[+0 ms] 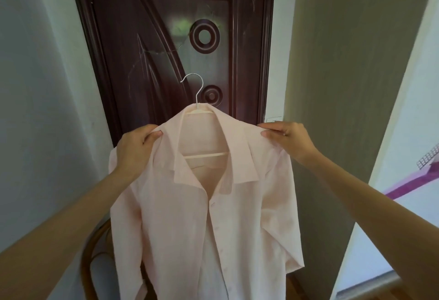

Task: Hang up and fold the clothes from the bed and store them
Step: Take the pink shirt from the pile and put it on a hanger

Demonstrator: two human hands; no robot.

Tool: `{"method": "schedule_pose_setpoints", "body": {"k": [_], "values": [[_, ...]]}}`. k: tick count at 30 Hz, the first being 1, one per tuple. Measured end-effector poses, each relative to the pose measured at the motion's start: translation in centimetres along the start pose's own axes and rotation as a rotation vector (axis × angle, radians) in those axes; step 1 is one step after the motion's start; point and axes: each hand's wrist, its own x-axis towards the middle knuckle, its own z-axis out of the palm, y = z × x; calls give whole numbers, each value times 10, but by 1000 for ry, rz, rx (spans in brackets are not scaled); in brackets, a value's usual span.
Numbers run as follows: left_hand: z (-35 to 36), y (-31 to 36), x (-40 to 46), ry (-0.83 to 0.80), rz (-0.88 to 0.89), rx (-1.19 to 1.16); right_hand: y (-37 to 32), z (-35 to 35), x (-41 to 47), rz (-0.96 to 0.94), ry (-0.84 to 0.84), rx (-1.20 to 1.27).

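Note:
A pale pink collared shirt hangs on a cream hanger with a silver hook, held up in front of a dark wooden door. My left hand grips the shirt's left shoulder, thumb on the front of the fabric. My right hand pinches the right shoulder at about the same height. The front of the shirt is open below the collar, and its lower part runs out of view at the bottom.
The dark brown panelled door stands straight ahead between white wall on the left and a grey-green wall on the right. A round wooden chair sits below the shirt. A lit opening shows at far right.

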Motion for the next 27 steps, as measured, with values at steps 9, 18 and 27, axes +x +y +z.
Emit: {"method": "schedule_pose_setpoints", "body": {"k": [9,18,27], "values": [[-4,-4,-4,31,11,-8,-10,6,5,103,85,457],[-6,-8,-8,39,-5,11,-12,-8,-1,37,-95,203],[-5,-2,-14,-36,-82,-103,18,11,-14,-647,247,-547]]}}
